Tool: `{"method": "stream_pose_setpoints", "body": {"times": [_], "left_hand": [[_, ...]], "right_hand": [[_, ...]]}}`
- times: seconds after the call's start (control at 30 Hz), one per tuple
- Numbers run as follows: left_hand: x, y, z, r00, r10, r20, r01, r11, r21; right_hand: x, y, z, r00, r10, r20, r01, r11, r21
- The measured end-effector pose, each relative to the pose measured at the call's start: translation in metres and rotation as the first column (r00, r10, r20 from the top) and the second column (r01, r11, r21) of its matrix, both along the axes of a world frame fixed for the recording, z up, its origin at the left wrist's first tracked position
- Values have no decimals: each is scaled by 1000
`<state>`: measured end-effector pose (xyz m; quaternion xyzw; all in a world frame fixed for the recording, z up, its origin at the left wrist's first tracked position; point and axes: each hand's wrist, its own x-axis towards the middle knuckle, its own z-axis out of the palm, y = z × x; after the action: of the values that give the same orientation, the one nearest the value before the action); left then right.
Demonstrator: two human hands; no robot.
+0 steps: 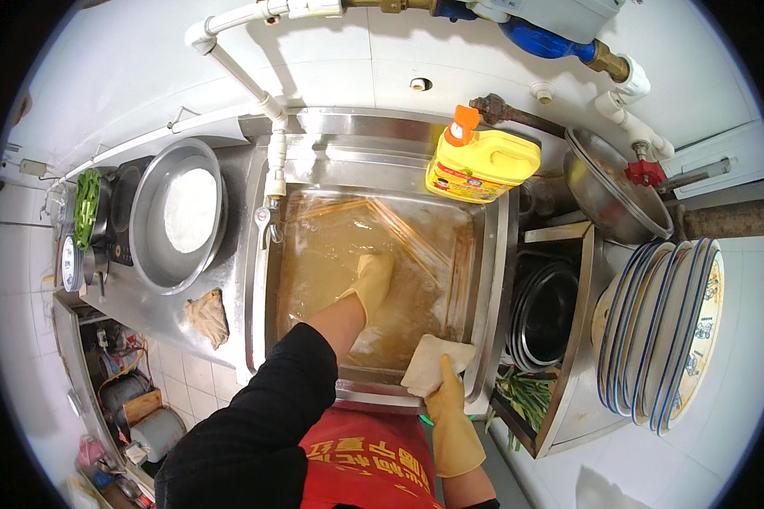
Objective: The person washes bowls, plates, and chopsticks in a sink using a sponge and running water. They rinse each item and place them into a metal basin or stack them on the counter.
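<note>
A stainless steel sink (491,273) full of murky brown water lies in front of me. My left hand (374,280), in a yellow rubber glove, reaches into the water; its fingers are hidden below the surface. At the sink's front right corner, my right hand (448,389), gloved the same way, grips a folded off-white cloth (434,364) over the rim. Long, thin orange-brown strips (401,226) show in the water at the back and right; what they are I cannot tell. A tap (265,223) comes down over the left rim.
A yellow detergent jug (477,165) stands on the back right ledge. Left are a metal basin (141,254) with white contents, a crumpled rag (209,318) and green vegetables (87,210). Right are black pans (550,318), stacked plates (649,337) and a metal bowl (595,184).
</note>
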<state>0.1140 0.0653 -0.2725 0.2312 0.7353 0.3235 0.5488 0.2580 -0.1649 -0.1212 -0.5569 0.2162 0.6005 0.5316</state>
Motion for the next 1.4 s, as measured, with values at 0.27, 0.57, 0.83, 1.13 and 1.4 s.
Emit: {"method": "stream_pose_setpoints", "body": {"times": [0.27,0.57,0.83,1.13,1.4], "left_hand": [[3,6,0,994,-55,92,57,998,-23],[-9,0,67,985,-145,94,150,987,-51],[-89,-57,169,953,-259,-156,273,959,78],[-136,-55,200,994,-66,82,36,944,327],[-143,-64,195,972,-210,103,165,927,336]], "right_hand": [[0,-3,10,999,-27,38,28,1000,-15],[-10,23,6,559,540,629,-517,820,-245],[-92,98,12,62,191,980,-833,550,-55],[-125,137,5,-286,-26,958,-804,550,-225],[-124,164,46,-287,19,958,-759,606,-239]]}}
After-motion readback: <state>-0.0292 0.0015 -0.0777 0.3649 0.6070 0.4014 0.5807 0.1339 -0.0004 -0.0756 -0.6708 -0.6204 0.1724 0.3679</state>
